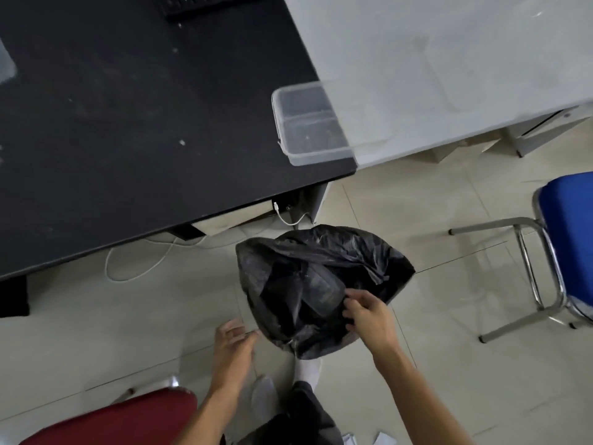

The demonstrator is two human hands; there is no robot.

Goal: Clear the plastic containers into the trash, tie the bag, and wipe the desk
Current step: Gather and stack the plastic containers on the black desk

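Note:
A black trash bag (pixel 321 277) stands on the tiled floor below the desk's corner, its mouth loosely gathered. My right hand (pixel 369 311) pinches the bag's near right edge. My left hand (pixel 234 338) hovers at the bag's near left side with fingers spread, touching or almost touching the plastic. A clear plastic container (pixel 308 126) with two compartments rests on the right corner of the black desk (pixel 128 123), partly behind a frosted partition. Another clear plastic piece (pixel 5 64) shows at the desk's far left edge.
A frosted partition (pixel 449 65) rises at the right of the desk. A blue chair (pixel 568 232) with metal legs is to the right, a red seat (pixel 122 415) at the lower left. White cables (pixel 144 261) trail under the desk. A keyboard (pixel 199 4) lies at the desk's back.

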